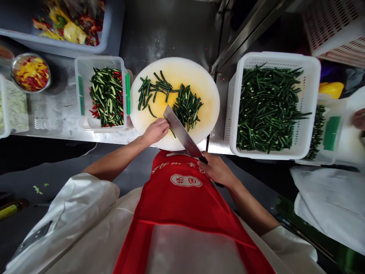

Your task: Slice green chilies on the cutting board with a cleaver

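Observation:
My right hand (218, 168) is closed round the black handle of a knife (184, 133), whose broad blade slants up and left over the round white cutting board (205, 87). My left hand (157, 130) is closed at the board's front edge, fingertips beside the blade; a green chili pepper (172, 133) shows by them, its hold partly hidden. Whole green chilies (145, 91) lie on the board's left part. A pile of green chilies (186, 106) lies to the right, just beyond the blade.
Left of the board stands a clear container (99, 62) of cut green and red peppers, then a metal bowl (49, 82). A white basket (315, 102) of green chilies stands right. Another person's hand (358, 118) shows at far right.

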The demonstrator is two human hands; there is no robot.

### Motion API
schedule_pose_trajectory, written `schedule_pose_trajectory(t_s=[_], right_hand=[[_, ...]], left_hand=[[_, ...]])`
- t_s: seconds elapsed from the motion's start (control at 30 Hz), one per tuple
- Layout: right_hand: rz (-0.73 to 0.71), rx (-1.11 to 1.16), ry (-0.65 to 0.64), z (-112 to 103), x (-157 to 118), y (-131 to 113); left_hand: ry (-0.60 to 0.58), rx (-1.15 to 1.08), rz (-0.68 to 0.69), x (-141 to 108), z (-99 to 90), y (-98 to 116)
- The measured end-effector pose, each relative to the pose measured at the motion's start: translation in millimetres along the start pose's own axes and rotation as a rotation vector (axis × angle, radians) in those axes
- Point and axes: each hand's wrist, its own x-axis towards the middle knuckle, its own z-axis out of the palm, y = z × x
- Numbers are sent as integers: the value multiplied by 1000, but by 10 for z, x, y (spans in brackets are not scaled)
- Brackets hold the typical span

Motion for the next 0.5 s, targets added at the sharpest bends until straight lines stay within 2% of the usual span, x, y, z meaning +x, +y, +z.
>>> schedule_pose_trajectory(t_s=[0.1,0.2,0.3,0.37,0.43,0.5], right_hand=[[32,22,-17,26,51,-24],[71,84,17,154,283,-43],[108,290,18,259,560,-20],[114,405,23,256,667,27],[94,397,87,196,671,91],[58,300,162,105,582,154]], left_hand=[[-14,8,-6,4,4,0],[-21,13,14,6,9,-1],[-57,3,61,43,-18,-3],[-56,-22,65,88,-74,-39],[20,-20,-24,130,-163,-133],[111,17,-168,145,-270,-284]])
